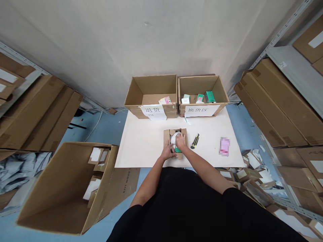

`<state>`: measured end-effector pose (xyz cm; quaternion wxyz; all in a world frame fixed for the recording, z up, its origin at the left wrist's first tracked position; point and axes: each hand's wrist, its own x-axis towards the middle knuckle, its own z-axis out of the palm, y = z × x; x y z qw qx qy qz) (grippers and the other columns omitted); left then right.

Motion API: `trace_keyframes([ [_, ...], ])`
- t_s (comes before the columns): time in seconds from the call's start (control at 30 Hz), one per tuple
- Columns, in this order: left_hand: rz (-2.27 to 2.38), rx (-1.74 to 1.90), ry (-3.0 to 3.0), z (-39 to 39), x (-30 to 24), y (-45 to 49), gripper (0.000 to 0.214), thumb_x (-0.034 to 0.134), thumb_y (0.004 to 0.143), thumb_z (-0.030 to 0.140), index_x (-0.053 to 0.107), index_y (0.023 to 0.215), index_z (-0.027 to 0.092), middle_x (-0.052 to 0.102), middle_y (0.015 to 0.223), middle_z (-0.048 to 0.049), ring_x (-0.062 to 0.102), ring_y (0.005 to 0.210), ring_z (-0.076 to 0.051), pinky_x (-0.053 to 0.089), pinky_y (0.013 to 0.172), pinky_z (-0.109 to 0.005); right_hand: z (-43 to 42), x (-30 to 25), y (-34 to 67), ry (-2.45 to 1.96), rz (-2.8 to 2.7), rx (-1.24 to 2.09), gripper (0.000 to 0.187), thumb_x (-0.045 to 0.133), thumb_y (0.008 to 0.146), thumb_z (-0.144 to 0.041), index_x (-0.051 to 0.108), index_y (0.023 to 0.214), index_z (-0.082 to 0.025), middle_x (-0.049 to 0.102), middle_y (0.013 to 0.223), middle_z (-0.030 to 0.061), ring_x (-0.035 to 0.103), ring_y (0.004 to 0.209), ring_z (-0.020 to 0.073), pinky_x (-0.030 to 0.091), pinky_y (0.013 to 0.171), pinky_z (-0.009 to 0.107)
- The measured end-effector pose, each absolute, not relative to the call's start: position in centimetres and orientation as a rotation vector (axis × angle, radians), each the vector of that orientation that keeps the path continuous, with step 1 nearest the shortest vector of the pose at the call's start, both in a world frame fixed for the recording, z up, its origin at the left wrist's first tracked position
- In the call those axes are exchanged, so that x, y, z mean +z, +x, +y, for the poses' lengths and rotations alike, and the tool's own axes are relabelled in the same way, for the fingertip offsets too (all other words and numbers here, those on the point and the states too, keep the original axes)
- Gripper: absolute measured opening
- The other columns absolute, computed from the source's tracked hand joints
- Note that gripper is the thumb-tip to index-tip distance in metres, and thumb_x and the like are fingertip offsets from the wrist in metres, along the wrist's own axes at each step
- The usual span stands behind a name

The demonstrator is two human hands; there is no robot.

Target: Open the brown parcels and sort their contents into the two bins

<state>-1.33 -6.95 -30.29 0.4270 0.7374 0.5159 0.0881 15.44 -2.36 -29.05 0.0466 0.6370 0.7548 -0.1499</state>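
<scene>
Brown cardboard box lies open around white wrapping, both hands touching, grip unclear.

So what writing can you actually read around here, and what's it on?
"退货区": paper sheet on the left open box.
"换货区": paper sheet on the right open box.
"OOM LIFE", first letter unclear: brown cardboard panel.
Too small or blurred: parcel labels, shelf tag, green box, pink item.

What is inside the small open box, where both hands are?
Inside the small open box, white material and something green show. The left hand and right hand cover parts; what lies beneath is hidden.
</scene>
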Motion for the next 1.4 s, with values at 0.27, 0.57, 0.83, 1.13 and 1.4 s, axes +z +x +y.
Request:
trace_keyframes([
  [0.27,1.335,0.099,2.006,-6.7,-30.4,-1.4,0.110,0.096,0.060,0.044,0.046,0.154,0.018,0.018,0.176,-0.0204,0.010,0.164,-0.039,0.021,0.131,-0.055,-2.9,-30.6,16.0,1.621,2.486,-0.868,0.037,0.061,0.093,-0.012,0.073,0.127,-0.015,0.070,0.136,0.0143,0.062,0.127,0.0239,0.050,0.100,0.029],
  [0.57,1.339,-0.115,2.166,-6.9,-30.6,-0.7,0.086,0.081,0.076,0.059,0.057,0.148,0.019,0.011,0.178,-0.0145,0.001,0.164,-0.042,0.017,0.130,-0.059,-3.4,-31.0,18.7,1.699,2.611,-0.984,0.048,0.055,0.088,-0.005,0.071,0.133,-0.015,0.064,0.146,0.0146,0.055,0.139,0.0260,0.041,0.119,0.039],
  [0.83,1.325,-0.057,2.199,-6.7,-30.6,-0.9,0.055,0.083,0.077,0.060,0.080,0.109,0.015,0.018,0.177,-0.0119,0.008,0.164,-0.040,0.017,0.133,-0.053,-5.2,-31.7,18.0,1.582,2.533,-0.797,0.104,0.087,0.071,-0.021,0.039,0.163,-0.013,0.021,0.174,0.0247,0.010,0.163,0.0419,0.034,0.124,0.055],
  [1.13,1.310,0.054,2.100,-7.5,-30.6,-1.0,0.031,0.082,0.082,0.049,0.083,0.086,0.019,0.022,0.177,-0.0041,0.001,0.165,-0.037,0.013,0.135,-0.050,-6.1,-29.0,19.4,1.778,2.712,-0.767,0.090,0.071,0.079,-0.009,0.040,0.163,-0.021,0.009,0.178,0.0154,0.021,0.161,0.0361,0.033,0.125,0.051],
  [1.4,1.318,0.023,2.100,-7.3,-30.9,-0.4,0.032,0.084,0.078,0.051,0.082,0.082,0.019,0.030,0.175,-0.0038,0.001,0.165,-0.040,0.016,0.134,-0.055,-1.7,-25.1,20.5,2.080,2.522,-0.601,0.041,0.046,0.102,-0.015,0.069,0.134,-0.022,0.065,0.134,0.0134,0.057,0.126,0.0281,0.047,0.106,0.035],
])
